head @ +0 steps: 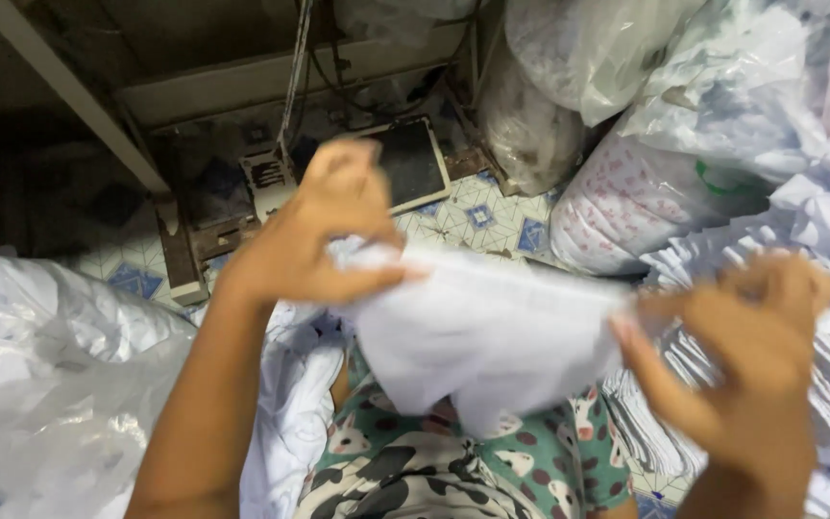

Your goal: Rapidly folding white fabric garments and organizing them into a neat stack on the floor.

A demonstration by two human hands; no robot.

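Both hands pinch a thin, soft white cloth piece (487, 332): left hand (324, 235) and right hand (751, 356) grip its opposite edges, stretching it taut.

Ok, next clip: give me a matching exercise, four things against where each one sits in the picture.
Things:
1. white cloth piece
2. left hand
3. right hand
4. clear plastic bag

Places:
A. lower left corner
B. grips the cloth's right end
C. stretched between both hands
D. grips the cloth's left end

Pairs: 1-C, 2-D, 3-B, 4-A
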